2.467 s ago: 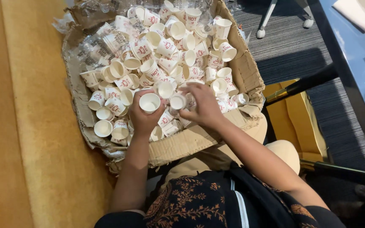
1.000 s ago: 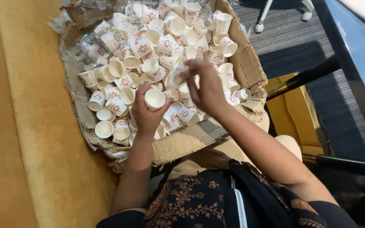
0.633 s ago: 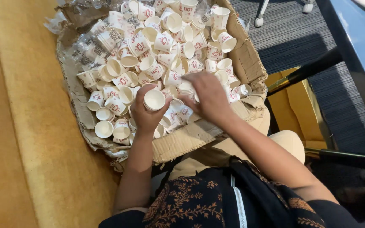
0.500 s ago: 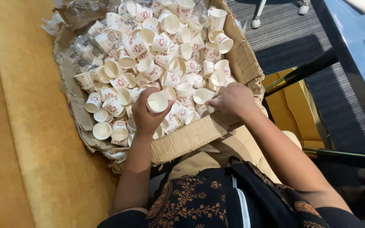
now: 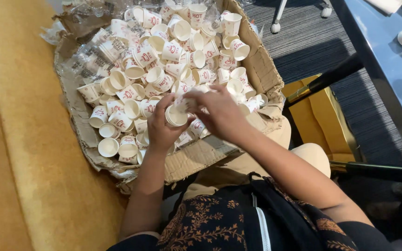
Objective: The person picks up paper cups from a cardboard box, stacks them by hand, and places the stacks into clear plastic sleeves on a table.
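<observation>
- Two bare hands are working over one cardboard box (image 5: pixel 261 69).
- The left hand (image 5: pixel 161 125) is closing its grip around one small paper cup (image 5: pixel 177 115); the cup's open, round mouth is facing the camera, and the cup is sitting just above the heap, near the box's front wall.
- The right hand (image 5: pixel 219 111) is lying against the same cup from the right; its fingers (image 5: pixel 196 95) are curling over the rim. Whether it is gripping anything of its own cannot be told, since the back of the hand is covering the palm.
- The loose cups (image 5: pixel 173 51) are filling the box in one unsorted heap. They are too many to count, several dozen at least. Each is a short, tapered cone of thin white paper with red printing on its wall; some are lying on their sides, some are showing cream-coloured insides.
- The box is shallow, brown and corrugated, with torn and creased walls. It is resting partly on the person's lap and partly on one mustard-yellow cushion (image 5: pixel 29 153) with a napped, cloth-like surface.
- Crumpled clear plastic wrap (image 5: pixel 89 60) is lying along the box's left side, among the cups.
- One dark ribbed carpet (image 5: pixel 312 46) is covering the floor to the right.
</observation>
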